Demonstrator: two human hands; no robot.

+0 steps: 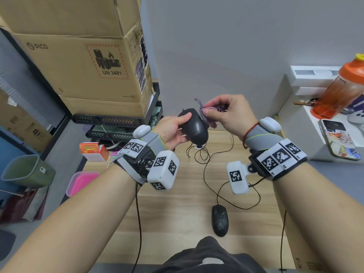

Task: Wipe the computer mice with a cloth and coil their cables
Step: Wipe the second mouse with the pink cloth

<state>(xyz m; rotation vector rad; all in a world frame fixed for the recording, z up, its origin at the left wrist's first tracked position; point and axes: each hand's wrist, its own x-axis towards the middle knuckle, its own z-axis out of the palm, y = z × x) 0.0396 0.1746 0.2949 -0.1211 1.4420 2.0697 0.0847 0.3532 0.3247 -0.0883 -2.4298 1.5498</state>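
— Head view shows the left hand curled round a black mouse, lifted clear of the wooden counter, thumb along its upper side. Is the right hand busy?

— Yes. The right hand has its fingers pinched on a bunched purple cloth, which is pressed against the far end of that mouse. So both hands are closed on something; neither is free.

— And the cable?

— The cable hangs from the near end of the held mouse in loose loops and trails down over the counter. A second mouse lies near the front edge, dusty-looking, with its own cable curving beside it. Whether the two cables cross cannot be told for certain, but they run close together.

— Then what could go wrong from here?

— Mostly the cords, in his judgement. If the held mouse is raised or turned further, the dangling cable may snag the other one and drag the second mouse toward the edge. Coiling later could also tangle the two.

— Anything else?

— The grip is one-handed on a smooth shell; firm rubbing with the cloth could twist it loose. Off to the right an orange bottle and a phone sit well apart, unlikely to matter.
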